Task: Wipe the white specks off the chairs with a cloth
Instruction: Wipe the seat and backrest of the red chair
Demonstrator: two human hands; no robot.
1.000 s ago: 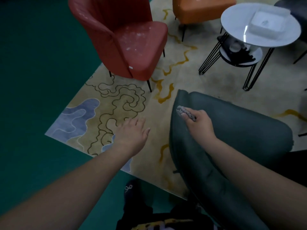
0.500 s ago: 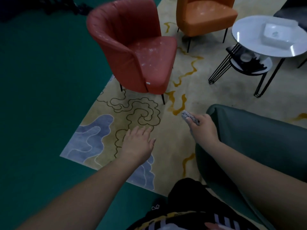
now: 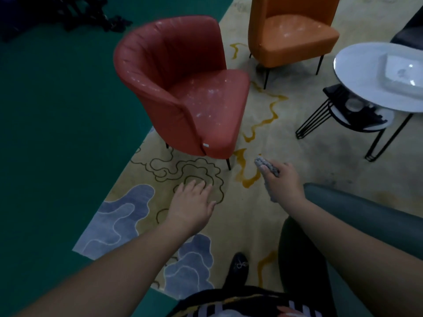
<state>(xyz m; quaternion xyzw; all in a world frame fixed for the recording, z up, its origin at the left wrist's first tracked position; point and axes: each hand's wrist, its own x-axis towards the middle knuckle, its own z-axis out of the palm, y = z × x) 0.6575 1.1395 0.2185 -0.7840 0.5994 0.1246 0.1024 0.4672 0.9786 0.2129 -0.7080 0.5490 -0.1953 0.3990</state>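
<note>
At the bottom edge a dark shoe (image 3: 239,267) stands on the patterned rug (image 3: 142,225), beside the dark green chair (image 3: 357,216) that fills the lower right corner. Both forearms reach forward over the rug. The left hand (image 3: 191,208) is spread, palm down, fingers straight and loosely apart, holding nothing, in the air above the rug's dark curled lines. The right hand (image 3: 280,183) is just left of the green chair's rounded edge and grips the cloth (image 3: 266,167), fingers curled round it. The cloth is a grey, nubbly bundle, bunched into a short roll; its long axis runs from the hand's knuckles up and to the left, and its free end points toward the red chair (image 3: 183,88), though well apart from it. The red chair stands on the rug's near-left edge by the green floor (image 3: 57,110), its open seat facing right; white specks (image 3: 210,94) are scattered over the seat and along the inner rim of the back. Beyond it the orange chair (image 3: 293,33) also has pale specks on its seat. To the right stands a round white table (image 3: 357,72) on black wire legs, carrying a white tray (image 3: 402,74).
</note>
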